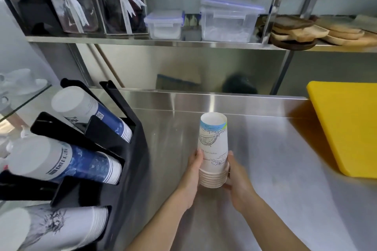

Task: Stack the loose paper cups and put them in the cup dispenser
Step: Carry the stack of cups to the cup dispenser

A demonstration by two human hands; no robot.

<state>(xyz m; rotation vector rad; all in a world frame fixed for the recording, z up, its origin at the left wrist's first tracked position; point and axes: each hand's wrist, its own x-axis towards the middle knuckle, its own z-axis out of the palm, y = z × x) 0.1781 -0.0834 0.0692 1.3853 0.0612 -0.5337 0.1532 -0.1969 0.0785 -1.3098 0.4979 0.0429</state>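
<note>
A stack of several white paper cups with a blue band and line drawings stands upside down on the steel counter. My left hand presses its left side and my right hand presses its right side, near the rims at the bottom. The black cup dispenser stands at the left. It holds three slanted stacks: blue-and-white cups at the top, blue patterned cups in the middle, white cups with a sketch at the bottom.
A yellow cutting board lies at the right on the counter. A steel shelf above carries clear plastic boxes, ribbon-tied packages and wooden trays. A glass pane is at the far left.
</note>
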